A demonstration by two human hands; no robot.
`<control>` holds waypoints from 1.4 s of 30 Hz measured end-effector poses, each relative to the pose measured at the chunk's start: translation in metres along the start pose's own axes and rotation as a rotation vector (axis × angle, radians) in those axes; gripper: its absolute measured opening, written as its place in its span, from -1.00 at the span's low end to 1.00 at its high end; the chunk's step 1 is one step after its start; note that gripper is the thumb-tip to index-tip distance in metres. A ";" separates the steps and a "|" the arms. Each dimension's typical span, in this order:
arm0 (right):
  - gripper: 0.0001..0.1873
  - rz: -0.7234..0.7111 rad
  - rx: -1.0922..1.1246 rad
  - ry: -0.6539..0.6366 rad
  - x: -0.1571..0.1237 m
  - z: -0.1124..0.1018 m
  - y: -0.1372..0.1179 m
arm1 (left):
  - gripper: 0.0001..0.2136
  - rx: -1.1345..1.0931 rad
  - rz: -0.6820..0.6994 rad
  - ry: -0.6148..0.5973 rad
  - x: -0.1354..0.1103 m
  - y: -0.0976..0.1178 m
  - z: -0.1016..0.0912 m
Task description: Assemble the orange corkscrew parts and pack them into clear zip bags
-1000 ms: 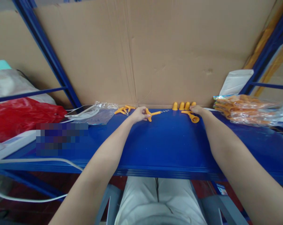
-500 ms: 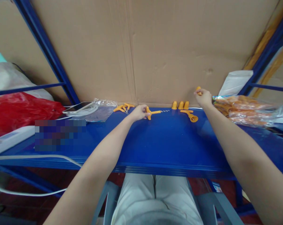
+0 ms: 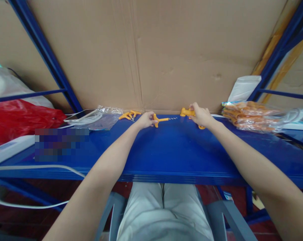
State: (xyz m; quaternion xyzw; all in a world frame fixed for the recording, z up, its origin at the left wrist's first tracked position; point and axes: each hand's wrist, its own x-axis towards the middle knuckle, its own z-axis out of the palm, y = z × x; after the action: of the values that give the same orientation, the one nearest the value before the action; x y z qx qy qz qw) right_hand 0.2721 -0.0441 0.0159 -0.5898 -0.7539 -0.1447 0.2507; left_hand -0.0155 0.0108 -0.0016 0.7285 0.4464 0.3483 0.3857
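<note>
Right grip partly covers an orange funnel.

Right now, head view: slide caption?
Left hand holding an orange corkscrew, right hand at the orange caps, over a blue table.

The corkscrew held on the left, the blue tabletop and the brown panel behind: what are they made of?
Corkscrew: handle and shaft look like moulded orange plastic, evenly coloured; the thin spiral seems bare metal, from its silvery look.
Tabletop: glossy, probably painted metal, given its soft reflections.
Panel: matte, likely cardboard, brown with creases and dents.
</note>
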 end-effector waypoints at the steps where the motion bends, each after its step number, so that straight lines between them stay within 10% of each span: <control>1: -0.50 -0.025 -0.016 -0.017 -0.001 -0.001 -0.003 | -0.85 0.004 0.002 -0.002 0.000 0.000 0.000; 42: -0.51 -0.281 0.119 -0.104 -0.009 0.009 -0.034 | -0.87 -0.029 0.021 -0.007 -0.005 0.011 0.019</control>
State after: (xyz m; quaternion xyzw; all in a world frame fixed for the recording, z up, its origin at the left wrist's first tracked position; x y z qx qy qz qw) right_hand 0.2393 -0.0558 0.0056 -0.4695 -0.8481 -0.1028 0.2231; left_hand 0.0030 -0.0019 -0.0016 0.7286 0.4322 0.3561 0.3943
